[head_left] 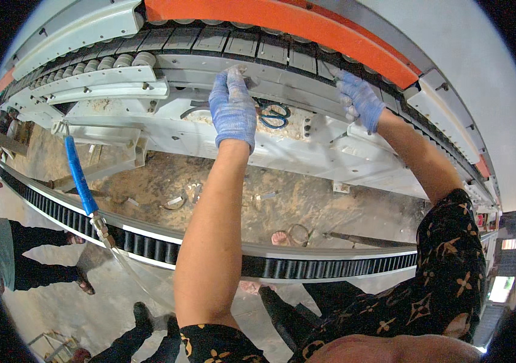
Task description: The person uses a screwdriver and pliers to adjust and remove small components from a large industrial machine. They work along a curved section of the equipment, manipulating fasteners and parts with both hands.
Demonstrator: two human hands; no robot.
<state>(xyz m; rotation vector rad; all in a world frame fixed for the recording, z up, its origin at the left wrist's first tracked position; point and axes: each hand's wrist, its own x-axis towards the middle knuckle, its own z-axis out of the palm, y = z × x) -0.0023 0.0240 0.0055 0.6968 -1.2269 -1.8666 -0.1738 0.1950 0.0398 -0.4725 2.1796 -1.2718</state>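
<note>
Both my hands wear blue-grey knit gloves and reach up to a long pale-grey machine rail (282,72). My left hand (232,107) shows its back, with the fingers curled around a small grey part (241,75) on that rail. My right hand (361,100) is further right, its fingertips against the rail just under the row of black track pads (209,40). Whether the right hand grips anything is hidden. Blue-handled scissors (274,115) lie on the dusty white ledge between the two hands.
An orange guard (282,18) runs above the black pads. A blue hose (79,172) with a metal nozzle hangs at left over a lower black toothed track (149,245). Sawdust and scraps cover the machine bed (221,187). Other people's legs and shoes (40,260) stand at lower left.
</note>
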